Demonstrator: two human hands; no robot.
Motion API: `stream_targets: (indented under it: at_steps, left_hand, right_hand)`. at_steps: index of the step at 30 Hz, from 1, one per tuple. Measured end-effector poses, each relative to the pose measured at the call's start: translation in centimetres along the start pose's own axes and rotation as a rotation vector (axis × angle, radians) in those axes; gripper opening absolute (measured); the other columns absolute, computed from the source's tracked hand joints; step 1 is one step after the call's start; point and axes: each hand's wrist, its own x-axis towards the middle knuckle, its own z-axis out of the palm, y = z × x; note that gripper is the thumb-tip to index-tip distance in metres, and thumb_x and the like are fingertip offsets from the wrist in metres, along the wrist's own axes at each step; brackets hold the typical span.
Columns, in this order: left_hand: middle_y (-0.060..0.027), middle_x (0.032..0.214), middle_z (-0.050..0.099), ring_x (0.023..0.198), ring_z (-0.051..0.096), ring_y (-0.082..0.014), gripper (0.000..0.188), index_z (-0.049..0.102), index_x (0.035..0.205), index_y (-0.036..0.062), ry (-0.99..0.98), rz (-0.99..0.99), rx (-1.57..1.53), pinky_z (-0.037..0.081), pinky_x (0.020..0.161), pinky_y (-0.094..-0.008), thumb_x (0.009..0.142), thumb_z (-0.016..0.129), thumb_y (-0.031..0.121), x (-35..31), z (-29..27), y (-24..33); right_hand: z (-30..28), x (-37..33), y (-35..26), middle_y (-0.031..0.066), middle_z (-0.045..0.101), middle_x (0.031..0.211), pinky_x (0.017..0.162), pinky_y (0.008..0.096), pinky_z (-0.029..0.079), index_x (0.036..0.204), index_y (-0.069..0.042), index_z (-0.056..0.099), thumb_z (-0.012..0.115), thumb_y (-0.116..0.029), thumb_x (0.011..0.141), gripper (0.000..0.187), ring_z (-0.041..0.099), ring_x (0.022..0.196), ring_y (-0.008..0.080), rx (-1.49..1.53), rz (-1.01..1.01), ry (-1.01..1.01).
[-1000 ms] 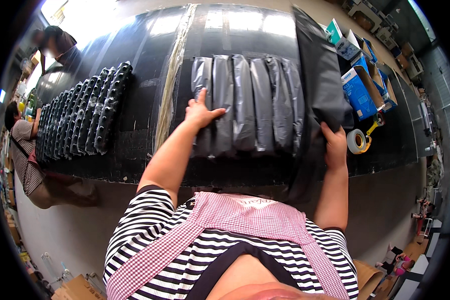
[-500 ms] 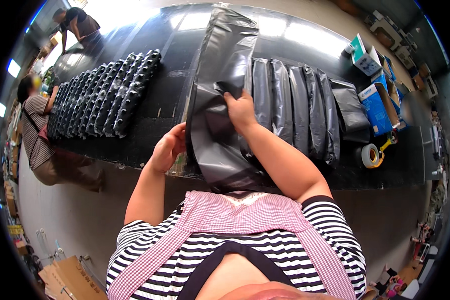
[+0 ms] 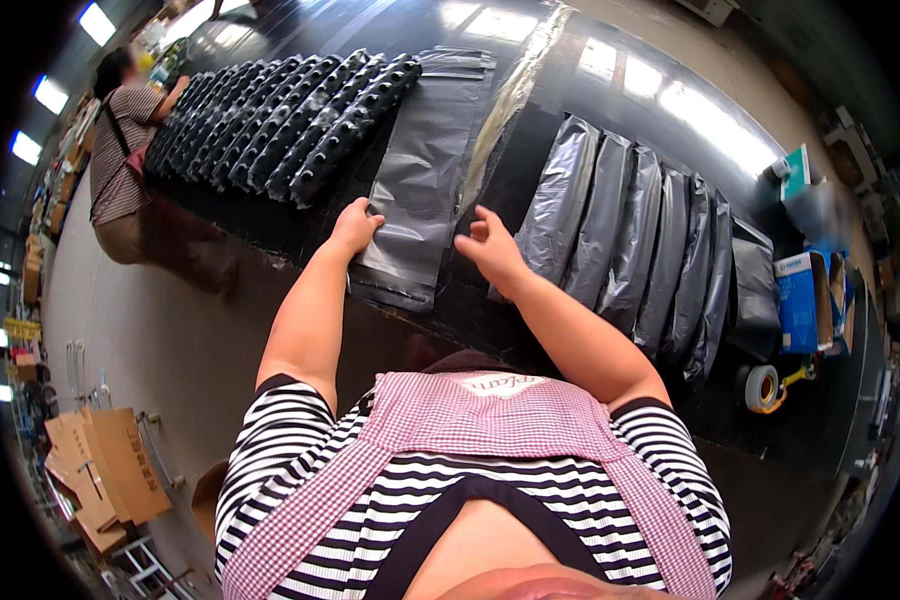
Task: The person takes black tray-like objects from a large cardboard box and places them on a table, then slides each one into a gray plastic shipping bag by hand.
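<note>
A flat black plastic bag [image 3: 418,160] lies lengthwise on the dark table in front of me. Its left near edge is pinched by my left hand [image 3: 355,230], thumb on top. To the right of the bag hovers my right hand [image 3: 492,250], its fingers apart and slightly bent, holding nothing. Several bumpy black strips [image 3: 320,130] lie side by side just left of the bag, the closest one next to its far end. Right of my right hand rests a row of filled black plastic packs [image 3: 605,215], with a flat folded black bundle [image 3: 753,285] at its end.
A tape dispenser [image 3: 767,388] with a yellow handle and blue cartons [image 3: 802,300] occupy the table's right end. A pale seam [image 3: 515,90] crosses the dark table [image 3: 390,35]. At the far left a person [image 3: 135,150] in a striped top stands by the strips.
The black bag has moved left, beside the bumpy strips, and now lies flatter. My right hand has let go of it; my left hand now pinches its edge. The view has turned.
</note>
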Motion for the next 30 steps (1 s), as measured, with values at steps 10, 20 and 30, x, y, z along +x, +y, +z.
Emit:
stream_targets:
  at_steps: [10, 20, 30]
  left_hand:
    - [-0.02, 0.105, 0.07, 0.108, 0.064, -0.0369, 0.043, 0.066, 0.1, 0.0039, -0.307, -0.075, 0.51, 0.051, 0.089, -0.0473, 0.091, 0.065, 0.046, 2.2, -7.0, 4.8]
    - [-0.0194, 0.157, 0.029, 0.139, 0.033, -0.0448, 0.087, 0.038, 0.15, 0.0167, 0.091, 0.3, 0.629, 0.036, 0.109, -0.0542, 0.077, 0.08, 0.036, 6.6, -6.6, 0.6]
    - [-0.0213, 0.149, 0.041, 0.129, 0.048, -0.0437, 0.115, 0.017, 0.159, 0.0156, -0.257, 0.216, 0.288, 0.043, 0.108, -0.047, 0.07, 0.085, 0.042, 11.5, -12.2, -1.2]
  right_hand:
    - [-3.7, -8.1, -1.6, 0.0131, 0.063, 0.122, 0.095, 0.0349, 0.05, 0.133, -0.003, 0.057, 0.071, -0.012, 0.088, 0.048, 0.063, 0.113, 0.0249, -0.176, -0.292, -0.062]
    - [4.6, -5.0, -4.6, 0.0109, 0.066, 0.115, 0.094, 0.0319, 0.051, 0.127, -0.003, 0.062, 0.068, -0.008, 0.091, 0.037, 0.065, 0.105, 0.0201, -0.038, -0.231, 0.138]
    - [15.8, 0.9, -5.2, 0.0081, 0.069, 0.111, 0.091, 0.0281, 0.051, 0.126, -0.002, 0.062, 0.066, -0.009, 0.093, 0.034, 0.065, 0.103, 0.0143, 0.186, -0.046, 0.157]
